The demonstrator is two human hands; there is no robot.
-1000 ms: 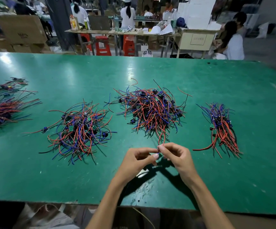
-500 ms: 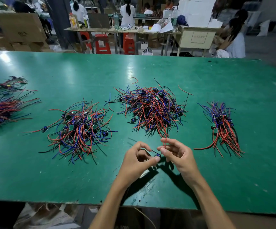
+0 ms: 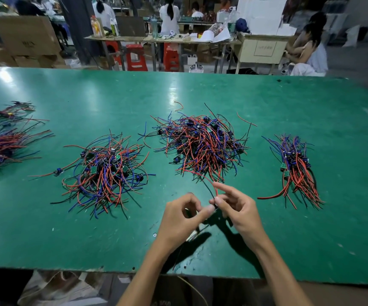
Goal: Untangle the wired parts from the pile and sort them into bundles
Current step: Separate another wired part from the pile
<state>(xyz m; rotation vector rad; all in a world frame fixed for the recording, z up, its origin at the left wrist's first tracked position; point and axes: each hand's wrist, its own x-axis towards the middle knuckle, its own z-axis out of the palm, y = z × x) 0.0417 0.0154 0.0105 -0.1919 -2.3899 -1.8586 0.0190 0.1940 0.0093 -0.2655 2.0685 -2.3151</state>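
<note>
A big tangled pile [image 3: 203,144] of red, blue and black wired parts lies mid-table. In front of it my left hand [image 3: 183,215] and my right hand [image 3: 238,208] meet above the green table [image 3: 46,235], both pinching one wired part [image 3: 211,191] whose red and black leads run up toward the pile. The part's small body is mostly hidden between my fingertips. A combed bundle [image 3: 297,171] of sorted parts lies to the right. A second loose pile [image 3: 106,175] sits to the left.
More wire bundles [image 3: 0,146] lie at the table's far left edge. Behind the table stand workbenches [image 3: 163,38], red stools [image 3: 136,57], cardboard boxes [image 3: 26,38] and several people; one person [image 3: 311,54] sits at the back right.
My hands have lifted slightly and my right hand's fingers have spread, drawing the part's red and black leads further out of the middle pile.
</note>
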